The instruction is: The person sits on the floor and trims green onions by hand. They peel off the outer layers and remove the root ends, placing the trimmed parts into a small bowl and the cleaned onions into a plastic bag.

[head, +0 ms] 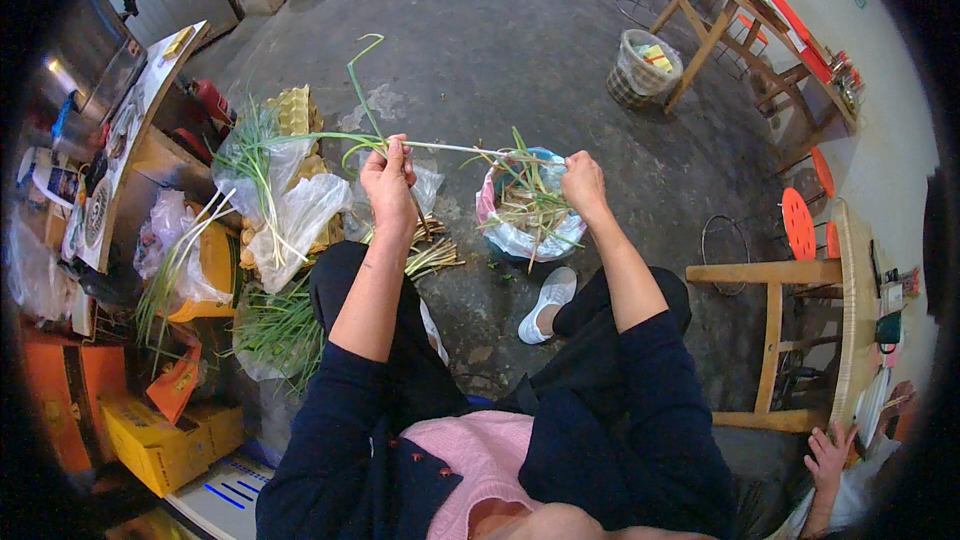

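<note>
My left hand [389, 184] grips a long green onion [450, 146] where its white stem meets the green leaves, which bend up and to the left. At the right, my right hand [583, 184] pinches the end of the stem, so the onion is stretched between both hands. Below it, a lined bin [532, 244] holds a heap of onion trimmings [529, 202]. A bundle of onion stalks [435, 255] lies on the floor by my left knee. Peeled green onions [259, 165] rest on plastic bags at the left, and more leafy green onions [281, 330] lie below.
Egg trays [296, 112], a yellow box [157, 442] and a cluttered table [139, 120] stand at the left. A plaid wastebasket [637, 79] is at the upper right. Wooden tables [844, 330] and orange stools [797, 225] line the right, where another person's hand [827, 457] shows.
</note>
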`<state>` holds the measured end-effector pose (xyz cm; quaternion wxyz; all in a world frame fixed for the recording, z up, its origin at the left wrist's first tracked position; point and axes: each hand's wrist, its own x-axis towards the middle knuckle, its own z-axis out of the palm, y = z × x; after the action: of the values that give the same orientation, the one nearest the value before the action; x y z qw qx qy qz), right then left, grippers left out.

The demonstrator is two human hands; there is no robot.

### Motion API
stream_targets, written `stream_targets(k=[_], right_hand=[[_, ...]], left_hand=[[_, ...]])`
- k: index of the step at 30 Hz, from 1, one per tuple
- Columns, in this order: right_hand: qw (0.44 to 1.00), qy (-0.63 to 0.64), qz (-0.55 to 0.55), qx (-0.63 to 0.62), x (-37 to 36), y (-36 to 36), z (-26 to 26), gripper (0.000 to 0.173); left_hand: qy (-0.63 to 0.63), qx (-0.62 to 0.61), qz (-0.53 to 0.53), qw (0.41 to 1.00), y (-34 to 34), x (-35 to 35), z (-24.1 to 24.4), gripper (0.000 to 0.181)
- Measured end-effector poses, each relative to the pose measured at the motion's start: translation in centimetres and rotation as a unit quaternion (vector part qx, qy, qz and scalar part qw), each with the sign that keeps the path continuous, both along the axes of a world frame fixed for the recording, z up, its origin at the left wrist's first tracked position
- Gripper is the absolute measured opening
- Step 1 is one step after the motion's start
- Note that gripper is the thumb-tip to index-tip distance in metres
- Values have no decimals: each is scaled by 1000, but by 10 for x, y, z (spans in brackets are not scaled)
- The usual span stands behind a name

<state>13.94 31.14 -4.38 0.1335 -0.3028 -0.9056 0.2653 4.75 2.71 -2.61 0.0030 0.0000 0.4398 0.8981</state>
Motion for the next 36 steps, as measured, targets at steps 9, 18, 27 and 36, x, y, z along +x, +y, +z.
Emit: stream_targets(k=[9,18,27,36], right_hand=[[998,-47,-24,40,4,9,-20,26],[998,-54,34,4,9,18,-37,20],[989,84,122,4,6,-21,19,16],[935,205,245,-155,5,-104,75,19]], left_hand=[[33,-8,90,995,-6,-8,1,16],[-7,16,21,1000,-16,-18,7,19],[-52,-60,-81,994,6,2,5,23],[1,-143,-184,973,43,40,-12,14]])
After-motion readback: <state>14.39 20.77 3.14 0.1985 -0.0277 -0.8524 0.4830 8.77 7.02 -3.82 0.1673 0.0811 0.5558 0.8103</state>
